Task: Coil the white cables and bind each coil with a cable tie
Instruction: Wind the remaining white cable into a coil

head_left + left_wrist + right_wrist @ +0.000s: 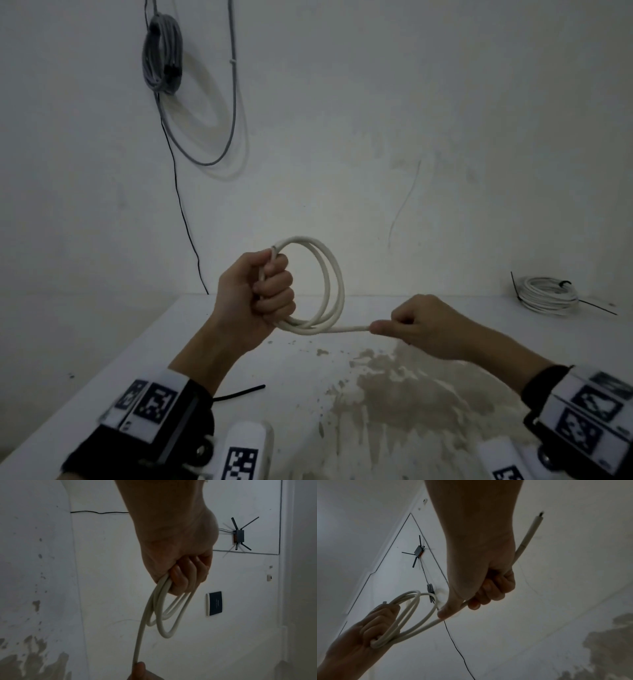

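Looping twice from left hand (259, 294), white cable (331, 284) looks smooth, off-white.

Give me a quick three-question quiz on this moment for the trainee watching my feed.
1. True or false: the left hand holds the loops of the white cable in a closed grip.
2. What does the right hand hold? A) a cable tie B) the cable's loose tail C) nothing
3. Fill in: the finished coil at the table's far right is already bound with a black ____.

Key: 1 true; 2 B; 3 cable tie. The spare black cable tie lies on the table near the left wrist, not yet used.
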Action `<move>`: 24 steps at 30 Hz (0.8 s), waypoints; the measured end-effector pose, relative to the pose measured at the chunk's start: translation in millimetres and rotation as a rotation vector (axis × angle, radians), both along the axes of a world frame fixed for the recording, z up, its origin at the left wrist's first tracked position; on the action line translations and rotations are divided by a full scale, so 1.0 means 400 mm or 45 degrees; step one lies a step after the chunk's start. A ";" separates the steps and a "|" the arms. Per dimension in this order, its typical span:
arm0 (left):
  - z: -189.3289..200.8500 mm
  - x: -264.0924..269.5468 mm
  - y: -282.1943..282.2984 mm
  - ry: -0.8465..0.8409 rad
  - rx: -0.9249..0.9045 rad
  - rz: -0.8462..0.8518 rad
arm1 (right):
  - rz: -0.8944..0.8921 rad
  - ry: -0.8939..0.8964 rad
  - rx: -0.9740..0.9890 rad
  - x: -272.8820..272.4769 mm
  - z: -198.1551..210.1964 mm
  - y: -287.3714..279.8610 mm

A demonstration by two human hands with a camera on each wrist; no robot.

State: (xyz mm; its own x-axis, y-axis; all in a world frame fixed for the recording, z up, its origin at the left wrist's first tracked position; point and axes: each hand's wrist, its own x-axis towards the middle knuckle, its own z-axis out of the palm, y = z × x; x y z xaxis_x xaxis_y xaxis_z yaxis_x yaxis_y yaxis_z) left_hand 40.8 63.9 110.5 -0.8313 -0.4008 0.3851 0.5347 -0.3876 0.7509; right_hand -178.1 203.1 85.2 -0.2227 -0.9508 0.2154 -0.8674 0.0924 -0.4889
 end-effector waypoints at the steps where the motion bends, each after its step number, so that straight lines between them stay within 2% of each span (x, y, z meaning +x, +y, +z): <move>1: -0.002 0.000 -0.002 0.027 -0.008 -0.039 | 0.018 0.026 0.015 -0.004 0.008 0.001; 6: 0.006 -0.006 0.004 0.059 -0.036 -0.011 | 0.086 0.051 0.082 -0.005 0.023 0.021; 17: 0.008 -0.013 0.019 -0.005 -0.049 0.087 | 0.313 -0.021 0.626 0.047 -0.005 0.054; 24: 0.010 -0.005 0.015 -0.022 -0.027 0.107 | 0.331 -0.014 0.810 0.074 0.001 0.067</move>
